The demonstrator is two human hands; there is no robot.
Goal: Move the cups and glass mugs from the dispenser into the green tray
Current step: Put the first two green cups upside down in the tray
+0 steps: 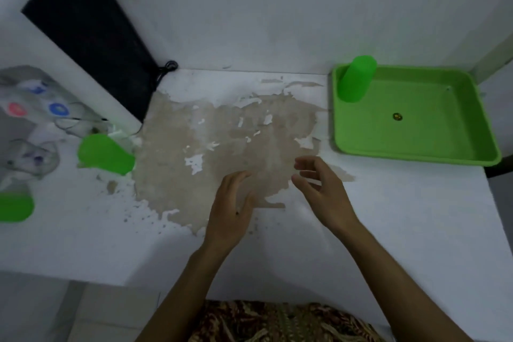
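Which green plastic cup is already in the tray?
The upside-down green plastic cup in the green tray's far-left corner; the other two sit left, by the dispenser.

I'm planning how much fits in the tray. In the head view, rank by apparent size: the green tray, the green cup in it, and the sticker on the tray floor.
1. Green tray
2. Green cup
3. Sticker, by far the smallest

Dim, flat, bluish light with no glare; a soft shadow lies on the counter [388,216] under the arms. The whole frame is soft, smeared most at the left edge, where wide-angle distortion bends lines.
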